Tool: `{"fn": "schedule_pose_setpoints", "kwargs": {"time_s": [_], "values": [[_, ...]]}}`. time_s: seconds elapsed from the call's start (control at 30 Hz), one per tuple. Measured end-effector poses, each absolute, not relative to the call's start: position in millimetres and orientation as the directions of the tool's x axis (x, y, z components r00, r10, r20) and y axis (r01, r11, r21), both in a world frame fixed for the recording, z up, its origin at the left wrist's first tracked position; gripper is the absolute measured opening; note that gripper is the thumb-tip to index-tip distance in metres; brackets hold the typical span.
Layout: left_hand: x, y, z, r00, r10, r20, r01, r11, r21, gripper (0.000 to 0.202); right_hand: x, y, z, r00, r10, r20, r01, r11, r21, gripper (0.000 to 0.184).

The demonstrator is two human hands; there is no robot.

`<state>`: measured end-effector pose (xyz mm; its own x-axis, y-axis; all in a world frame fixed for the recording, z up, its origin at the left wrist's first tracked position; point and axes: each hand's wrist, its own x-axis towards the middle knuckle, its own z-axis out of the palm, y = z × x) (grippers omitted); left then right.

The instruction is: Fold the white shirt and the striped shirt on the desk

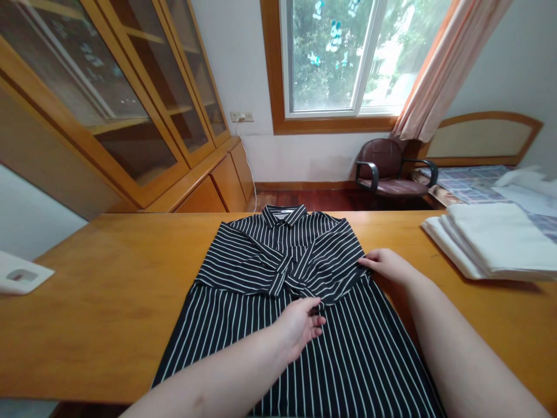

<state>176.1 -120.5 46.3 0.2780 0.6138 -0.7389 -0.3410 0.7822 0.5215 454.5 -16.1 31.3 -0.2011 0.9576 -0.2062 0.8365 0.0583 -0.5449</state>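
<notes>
Black-and-white striped shirt dress [278,273] lies flat, mid-table on the wooden table [87,325], collar toward the far edge, sleeves folded across the chest, skirt running off the near edge. Hands apart, both on the dress. Left hand [298,325] curled on the fabric at the waist fold, fingers pinching it. Right hand [387,266] lies open at the dress's right side, fingertips on the folded sleeve edge. Stack of folded white cloth [491,241] sits at the table's right edge, well apart from the right hand. Glass-front wooden cabinet [108,98] stands past the far left corner; shelves visible, contents can't tell through the reflections.
</notes>
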Motion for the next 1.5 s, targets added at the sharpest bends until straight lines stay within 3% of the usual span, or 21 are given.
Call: {"fn": "schedule_pose_setpoints", "kwargs": {"time_s": [0.07,0.13,0.23,0.33,0.4,0.47,0.6,0.8,0.9,1.1,1.2,1.3,1.4,1.5], "values": [[165.6,-123.5,48.0,0.371,0.579,-0.726,-0.225,0.814,0.535,0.017,454.5,-16.1,31.1,-0.192,0.959,-0.21,0.834,0.047,-0.55,0.045],[153.5,-122.9,53.8,0.464,0.564,-0.683,-0.022,0.778,0.628,0.022,456.4,-16.2,30.6,-0.209,0.952,-0.224,0.812,0.041,-0.583,0.041],[134.5,-113.2,68.1,0.527,0.622,-0.58,0.37,0.446,0.815,0.027,463.0,-16.3,28.8,-0.281,0.923,-0.263,0.741,0.035,-0.671,0.037],[119.7,-91.3,79.5,0.299,0.877,-0.376,0.597,0.135,0.791,0.03,470.3,-16.4,26.3,-0.283,0.916,-0.283,0.725,0.011,-0.689,0.044],[113.2,-72.7,79.6,0.066,0.978,-0.197,0.715,0.091,0.693,0.026,473.4,-16.9,25.5,-0.244,0.924,-0.294,0.745,-0.015,-0.666,0.04],[108.6,-56.3,72.8,-0.035,0.989,-0.142,0.796,0.114,0.595,0.025,474.3,-17.9,25.9,-0.228,0.926,-0.301,0.753,-0.028,-0.657,0.032],[103.5,-42.6,51.8,0.015,0.978,-0.21,0.798,0.115,0.592,0.03,472.1,-19.7,28.0,-0.261,0.912,-0.317,0.745,-0.018,-0.667,0.031],[105.5,-47.6,40.5,0.217,0.969,-0.12,0.76,-0.09,0.643,0.023,466.0,-16.7,23.6,-0.192,0.933,-0.304,0.836,-0.007,-0.549,0.026],[105.9,-45.5,39.1,0.28,0.953,-0.117,0.725,-0.131,0.676,0.021,462.3,-16.8,22.3,-0.262,0.926,-0.27,0.785,0.042,-0.619,0.018],[101.1,-32.4,26.6,0.213,0.968,-0.134,0.359,0.05,0.932,0.018,464.7,-16.4,21.7,-0.209,0.954,-0.212,0.8,0.042,-0.598,0.018],[97.7,-26.7,21.6,0.084,0.969,-0.232,0.257,0.204,0.945,0.014,468.9,-15.3,19.5,-0.225,0.946,-0.232,0.793,0.039,-0.608,0.011],[93.7,-24.0,21.2,-0.008,0.965,-0.263,0.452,0.238,0.86,0.017,469.2,-16.7,20.8,-0.258,0.921,-0.292,0.779,0.019,-0.627,0.013],[92.0,-25.4,22.8,-0.027,0.979,-0.202,0.691,0.164,0.704,0.023,466.1,-19.6,26.6,-0.275,0.899,-0.341,0.773,-0.004,-0.634,0.022],[94.1,-31.4,28.0,-0.02,0.992,-0.124,0.79,0.092,0.606,0.032,462.8,-19.8,30.2,-0.29,0.905,-0.312,0.781,0.035,-0.624,0.029]]}}
